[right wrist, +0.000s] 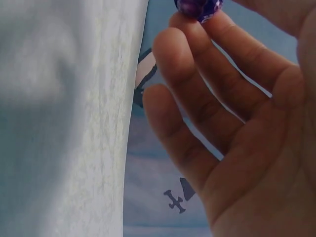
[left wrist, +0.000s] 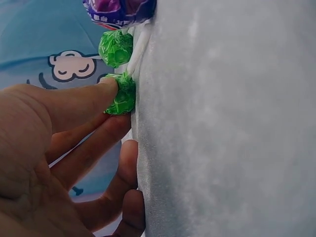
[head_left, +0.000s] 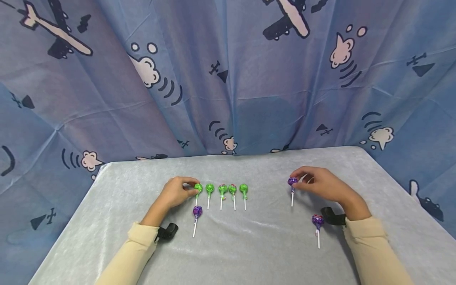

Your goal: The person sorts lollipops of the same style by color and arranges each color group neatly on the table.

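Note:
My left hand point(head_left: 175, 192) pinches the green head of a lollipop point(left wrist: 126, 96) between thumb and fingers, at the left end of a row of several green lollipops point(head_left: 222, 190). Toward the right of the table, my right hand point(head_left: 322, 184) holds a purple lollipop point(head_left: 292, 181) by its wrapped head, the white stick pointing toward me. Just below the left hand's lollipop lies another purple lollipop point(head_left: 197, 211). A further purple lollipop point(head_left: 318, 221) lies beside the right wrist. In the right wrist view only part of the held purple head point(right wrist: 200, 7) shows at the top edge.
A pale grey cloth covers the table point(head_left: 263, 245). Behind its far edge hangs a blue curtain point(head_left: 270, 118) printed with planes and clouds. Each wrist wears a black strap with a camera, such as the left wrist camera point(head_left: 169, 230).

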### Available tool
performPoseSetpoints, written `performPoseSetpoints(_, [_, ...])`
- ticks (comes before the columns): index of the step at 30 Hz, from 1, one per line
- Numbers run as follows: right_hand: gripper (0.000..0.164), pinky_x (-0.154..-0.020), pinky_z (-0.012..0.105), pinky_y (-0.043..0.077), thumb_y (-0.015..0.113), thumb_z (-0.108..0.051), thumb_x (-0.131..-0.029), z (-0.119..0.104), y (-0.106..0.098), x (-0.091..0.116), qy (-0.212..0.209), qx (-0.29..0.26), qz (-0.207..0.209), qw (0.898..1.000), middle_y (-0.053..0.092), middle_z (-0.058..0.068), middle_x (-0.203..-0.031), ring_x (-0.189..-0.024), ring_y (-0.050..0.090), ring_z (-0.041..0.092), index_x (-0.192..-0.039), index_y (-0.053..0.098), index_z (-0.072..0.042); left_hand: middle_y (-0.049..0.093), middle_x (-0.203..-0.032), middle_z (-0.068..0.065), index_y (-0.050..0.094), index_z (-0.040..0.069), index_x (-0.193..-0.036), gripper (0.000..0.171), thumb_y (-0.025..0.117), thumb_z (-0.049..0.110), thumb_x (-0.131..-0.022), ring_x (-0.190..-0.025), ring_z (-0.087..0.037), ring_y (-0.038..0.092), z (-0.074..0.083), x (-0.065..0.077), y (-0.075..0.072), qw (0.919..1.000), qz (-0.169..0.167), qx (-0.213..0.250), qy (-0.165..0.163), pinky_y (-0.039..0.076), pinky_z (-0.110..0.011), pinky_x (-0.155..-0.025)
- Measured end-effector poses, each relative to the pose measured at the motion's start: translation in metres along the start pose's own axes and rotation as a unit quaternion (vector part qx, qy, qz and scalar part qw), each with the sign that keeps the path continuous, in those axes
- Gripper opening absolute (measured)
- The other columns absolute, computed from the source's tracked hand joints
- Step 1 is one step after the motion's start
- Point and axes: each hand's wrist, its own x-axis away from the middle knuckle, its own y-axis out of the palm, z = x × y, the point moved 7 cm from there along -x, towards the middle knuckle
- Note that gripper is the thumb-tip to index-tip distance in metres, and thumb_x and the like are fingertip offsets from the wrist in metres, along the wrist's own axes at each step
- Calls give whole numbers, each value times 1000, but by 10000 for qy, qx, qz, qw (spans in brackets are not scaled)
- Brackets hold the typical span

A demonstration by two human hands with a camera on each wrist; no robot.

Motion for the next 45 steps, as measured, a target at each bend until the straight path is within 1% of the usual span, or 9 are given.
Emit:
performPoseSetpoints(4, [22,-75,24,50,73,-29,-91,-8,3,-1,-101,-60,17,9999,70,-4,-99,-88,60,11,-110,71,-18,76,-108,0,76,21,-111,26,78,24,-86,-94,-20,69,2,1,1,10000,15,-71,-29,52,-38,-83])
performPoseSetpoints(9, [23,-74,24,50,73,-30,-91,-25,11,-5,-330,-302,-51,9990,69,-4,-98,-88,60,10,-110,71,-18,76,-108,2,76,22,-112,26,78,25,-86,-96,-21,70,2,3,1,9996,22,-266,7,51,-43,-88])
performPoseSetpoints(16, [22,-74,25,50,75,-30,-89,-50,28,-20,-535,-588,-201,9966,70,-5,-99,-89,61,13,-109,71,-21,77,-108,2,76,21,-112,27,77,25,-86,-95,-22,72,7,4,-4,9968,113,-761,224,49,-49,-91])
performPoseSetpoints(23, [22,-77,28,51,75,-29,-89,-73,46,-34,-717,-822,-446,9930,70,-4,-101,-91,61,16,-110,71,-21,77,-110,2,76,21,-114,27,75,26,-88,-92,-21,72,12,2,1,9940,-12,-1038,342,50,-49,-90])
performPoseSetpoints(29, [23,-79,30,52,75,-28,-89,-98,59,-46,-936,-1067,-573,9882,70,-5,-101,-91,61,15,-111,71,-21,77,-110,1,76,22,-115,28,76,27,-88,-88,-17,73,17,3,0,9919,72,-1233,284,51,-46,-87])
performPoseSetpoints(31, [23,-79,31,52,76,-27,-89,-107,63,-49,-1002,-1173,-629,9860,70,-5,-100,-90,62,15,-111,71,-20,77,-109,0,76,22,-115,28,76,27,-88,-89,-19,73,20,3,-1,9904,72,-1344,306,51,-46,-87])
performPoseSetpoints(36, [23,-77,32,53,76,-23,-88,-122,74,-53,-1070,-1329,-723,9827,70,-4,-100,-89,62,15,-110,71,-19,77,-107,-2,76,20,-114,27,75,27,-88,-100,-28,71,25,4,-1,9858,9,-1588,545,52,-47,-89])
performPoseSetpoints(43, [21,-77,27,53,74,-25,-90,-132,97,-55,-1155,-1224,-1004,9806,71,-5,-104,-87,63,13,-110,71,-21,78,-102,-1,77,21,-110,24,76,26,-87,-80,-16,71,24,4,-2,9832,161,-1645,774,53,-42,-77])
performPoseSetpoints(45, [22,-75,26,53,74,-25,-90,-136,101,-55,-1209,-1229,-1043,9795,71,-3,-104,-86,64,12,-111,71,-19,78,-102,-1,77,21,-110,24,77,27,-87,-79,-15,71,23,5,-2,9831,178,-1650,774,53,-41,-77])
